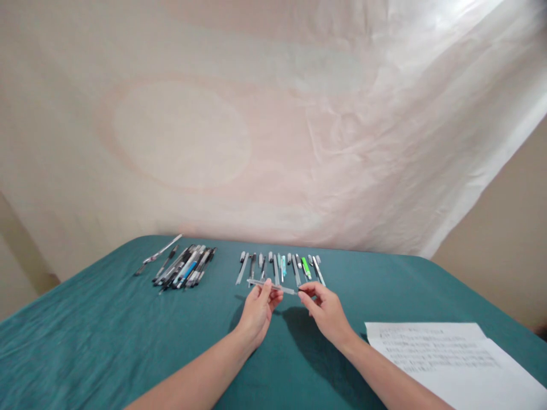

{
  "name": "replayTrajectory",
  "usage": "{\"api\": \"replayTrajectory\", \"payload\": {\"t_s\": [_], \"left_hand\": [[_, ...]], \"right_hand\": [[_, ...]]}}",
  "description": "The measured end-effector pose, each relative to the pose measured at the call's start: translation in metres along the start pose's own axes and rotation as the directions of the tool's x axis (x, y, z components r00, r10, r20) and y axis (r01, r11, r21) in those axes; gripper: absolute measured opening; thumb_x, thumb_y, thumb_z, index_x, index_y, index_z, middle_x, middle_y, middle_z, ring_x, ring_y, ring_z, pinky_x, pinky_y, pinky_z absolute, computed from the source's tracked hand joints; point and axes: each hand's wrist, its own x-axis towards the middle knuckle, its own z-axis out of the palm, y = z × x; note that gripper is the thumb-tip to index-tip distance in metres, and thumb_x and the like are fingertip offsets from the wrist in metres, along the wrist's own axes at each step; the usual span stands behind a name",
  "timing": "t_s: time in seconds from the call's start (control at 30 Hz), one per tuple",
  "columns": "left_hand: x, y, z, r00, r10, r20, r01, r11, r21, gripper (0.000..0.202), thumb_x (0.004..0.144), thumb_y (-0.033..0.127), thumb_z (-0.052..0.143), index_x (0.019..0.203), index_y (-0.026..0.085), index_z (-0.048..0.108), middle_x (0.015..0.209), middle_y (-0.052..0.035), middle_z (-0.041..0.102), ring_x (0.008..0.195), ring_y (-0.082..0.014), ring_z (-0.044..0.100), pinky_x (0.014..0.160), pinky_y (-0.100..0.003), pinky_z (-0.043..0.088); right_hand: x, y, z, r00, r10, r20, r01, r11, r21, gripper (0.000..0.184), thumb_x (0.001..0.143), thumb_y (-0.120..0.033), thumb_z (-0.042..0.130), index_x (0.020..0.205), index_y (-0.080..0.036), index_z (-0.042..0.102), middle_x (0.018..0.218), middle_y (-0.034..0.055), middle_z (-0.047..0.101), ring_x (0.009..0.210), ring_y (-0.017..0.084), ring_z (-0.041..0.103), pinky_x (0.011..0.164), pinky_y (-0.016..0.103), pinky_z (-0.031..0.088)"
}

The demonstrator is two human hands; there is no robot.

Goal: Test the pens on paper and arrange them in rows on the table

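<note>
My left hand (pixel 258 310) pinches a thin clear pen (pixel 273 286) near its middle and holds it level just above the teal tablecloth (pixel 106 341). My right hand (pixel 325 307) pinches the pen's dark right tip, fingers closed on it. Right behind the hands lies a row of pen caps and barrels (pixel 280 267), some grey, one green, one light blue. Further left is a heap of several pens (pixel 186 266) lying side by side.
Two thin pens (pixel 158 255) lie apart at the far left of the heap. A printed white sheet of paper (pixel 448 359) lies at the table's right front. A cream cloth backdrop (pixel 273 125) hangs behind the table.
</note>
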Motion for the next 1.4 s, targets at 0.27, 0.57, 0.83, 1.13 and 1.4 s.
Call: {"api": "replayTrajectory", "payload": {"t_s": [0.27,0.57,0.83,1.13,1.4], "left_hand": [[0.0,0.002,-0.001,1.0,-0.023,-0.019,0.023,1.0,-0.021,0.014,0.076,0.026,0.056,0.072,0.013,0.053,0.07,-0.0031,0.059,0.064,-0.0081,0.057,0.065,-0.02,0.05],[0.0,0.001,-0.004,1.0,-0.027,0.007,0.027,1.0,0.011,0.016,0.075,0.029,0.056,0.074,0.013,0.054,0.072,-0.0039,0.059,0.065,-0.0087,0.056,0.065,-0.021,0.049],[0.0,0.001,-0.005,1.0,-0.025,0.012,0.025,0.999,0.025,0.018,0.074,0.031,0.058,0.073,0.012,0.055,0.07,-0.0033,0.059,0.064,-0.0083,0.055,0.062,-0.02,0.048],[0.0,0.0,-0.005,1.0,-0.024,0.019,0.023,0.999,0.044,0.019,0.075,0.031,0.056,0.075,0.013,0.052,0.071,-0.0024,0.057,0.065,-0.0082,0.054,0.063,-0.02,0.047],[-0.001,0.001,-0.004,0.999,-0.025,0.024,0.024,0.998,0.053,0.019,0.075,0.031,0.056,0.075,0.012,0.053,0.071,-0.0024,0.057,0.065,-0.0078,0.054,0.064,-0.019,0.047]], "right_hand": [[0.032,0.018,-0.026,0.999,0.038,-0.007,-0.038,0.999,0.032,0.027,0.073,-0.036,0.052,0.089,-0.015,0.058,0.072,0.0044,0.062,0.059,0.014,0.055,0.051,0.025,0.048],[0.092,0.084,-0.056,0.965,0.16,-0.207,-0.238,0.866,-0.44,0.015,0.068,-0.023,0.053,0.078,-0.016,0.063,0.075,0.0063,0.066,0.068,0.018,0.06,0.057,0.026,0.044],[0.103,0.1,-0.047,0.931,0.181,-0.316,-0.343,0.73,-0.592,0.018,0.069,-0.035,0.054,0.075,-0.022,0.065,0.078,0.0061,0.067,0.076,0.02,0.06,0.058,0.026,0.038],[0.101,0.095,-0.046,0.927,0.216,-0.306,-0.363,0.72,-0.592,0.022,0.072,-0.039,0.051,0.076,-0.022,0.066,0.081,0.0045,0.067,0.077,0.018,0.059,0.06,0.025,0.038],[0.092,0.075,-0.057,0.961,0.227,-0.16,-0.275,0.854,-0.442,0.024,0.074,-0.03,0.046,0.082,-0.014,0.062,0.072,0.0056,0.064,0.067,0.016,0.058,0.056,0.023,0.042]]}}
